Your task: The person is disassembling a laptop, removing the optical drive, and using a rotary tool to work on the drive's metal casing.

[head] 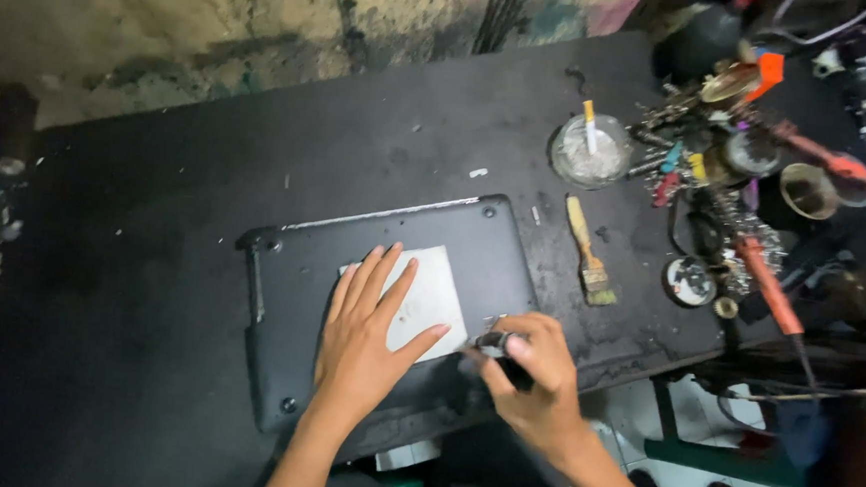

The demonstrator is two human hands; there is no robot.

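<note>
Standing near the far right of the black bench (152, 256), a round clear dish (589, 153) holds pale ash-like grit with a white-and-yellow stick propped in it, and a small brown cup (807, 191) sits among cluttered tools beside a paintbrush (589, 251). A pale rectangular label (430, 298) lies on the middle of the upturned black laptop (389, 301), whose matte underside shows corner screws and lies near the bench's front edge. The left hand (367, 335) presses flat with fingers spread over that label, while the right hand (535, 380) has its grip curled tight around a small dark tool (495, 346) at the laptop's right front edge.
</note>
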